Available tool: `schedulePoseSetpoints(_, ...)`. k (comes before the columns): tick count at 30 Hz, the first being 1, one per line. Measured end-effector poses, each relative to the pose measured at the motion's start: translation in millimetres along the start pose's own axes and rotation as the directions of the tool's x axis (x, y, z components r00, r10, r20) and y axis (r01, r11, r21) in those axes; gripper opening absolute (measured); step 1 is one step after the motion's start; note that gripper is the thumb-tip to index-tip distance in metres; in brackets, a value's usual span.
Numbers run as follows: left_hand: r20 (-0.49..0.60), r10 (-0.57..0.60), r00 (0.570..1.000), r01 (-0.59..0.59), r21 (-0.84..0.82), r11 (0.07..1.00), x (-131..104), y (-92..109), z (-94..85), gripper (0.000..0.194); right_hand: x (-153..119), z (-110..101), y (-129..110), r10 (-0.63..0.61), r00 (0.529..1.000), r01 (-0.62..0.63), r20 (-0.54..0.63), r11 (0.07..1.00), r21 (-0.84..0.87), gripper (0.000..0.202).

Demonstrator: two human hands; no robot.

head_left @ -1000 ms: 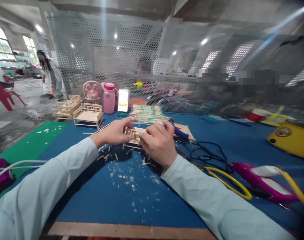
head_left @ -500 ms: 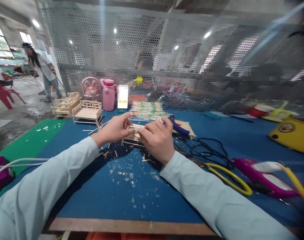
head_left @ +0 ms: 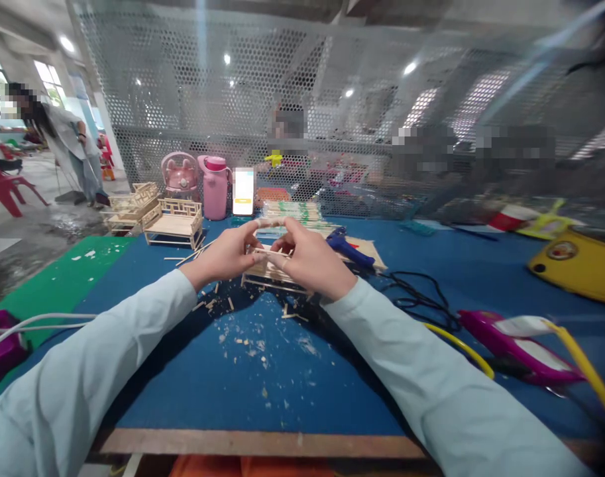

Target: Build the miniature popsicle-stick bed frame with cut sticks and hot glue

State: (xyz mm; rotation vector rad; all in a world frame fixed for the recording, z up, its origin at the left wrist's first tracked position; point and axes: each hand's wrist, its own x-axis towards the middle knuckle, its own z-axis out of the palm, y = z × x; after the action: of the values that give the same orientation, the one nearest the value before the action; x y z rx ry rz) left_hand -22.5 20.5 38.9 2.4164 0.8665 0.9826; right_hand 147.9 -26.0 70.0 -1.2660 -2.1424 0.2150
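Near the middle of the blue table stands a small wooden stick frame (head_left: 277, 281), partly hidden by both hands. My left hand (head_left: 225, 255) is closed on its left end, thumb and fingers pinched at the top. From the right, my right hand (head_left: 312, 255) pinches a thin wooden stick (head_left: 273, 252) that lies across the top of the frame. The fingertips of both hands nearly meet above it. Two finished-looking miniature wooden benches, one in front (head_left: 173, 222) and one behind (head_left: 133, 207), stand at the back left.
A blue glue gun (head_left: 352, 250) lies right of my hands, with black cable (head_left: 421, 291) beside it. Farther right are a purple power strip (head_left: 521, 348) and a yellow pouch (head_left: 580, 265). A pink bottle (head_left: 215, 189) and lit phone (head_left: 243, 192) stand behind. A person (head_left: 63, 142) stands far left.
My right hand has turned and opened out from its curled pose, its fingers now arching toward my left hand. The glue gun shows more fully. The person at far left has shifted.
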Motion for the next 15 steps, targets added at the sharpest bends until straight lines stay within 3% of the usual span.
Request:
schedulePoseSetpoints(3, -0.005, -0.005, 1.000, 0.005, -0.019, 1.000, 0, 2, 0.7, 0.065, 0, 6, 2, 0.047, 0.997, -0.047, -0.062, 0.999, 0.005, 0.042)
schedulePoseSetpoints(10, -0.001, 0.019, 1.000, -0.019, 0.012, 1.000, -7, 10, -5.1, 0.069, -1, 11, 10, 0.044, 0.997, -0.045, -0.061, 0.999, -0.017, 0.043)
schedulePoseSetpoints(13, -0.181, -0.090, 0.979, 0.096, 0.028, 0.995, -16, 8, -3.8, 0.064, 0, 11, 10, 0.028, 0.997, -0.031, -0.067, 0.999, -0.042, 0.044)
schedulePoseSetpoints(15, -0.307, -0.236, 0.922, 0.242, -0.019, 0.970, -23, 2, 2.2, 0.054, -1, 11, 9, 0.005, 0.998, -0.010, -0.064, 0.997, -0.074, 0.042)
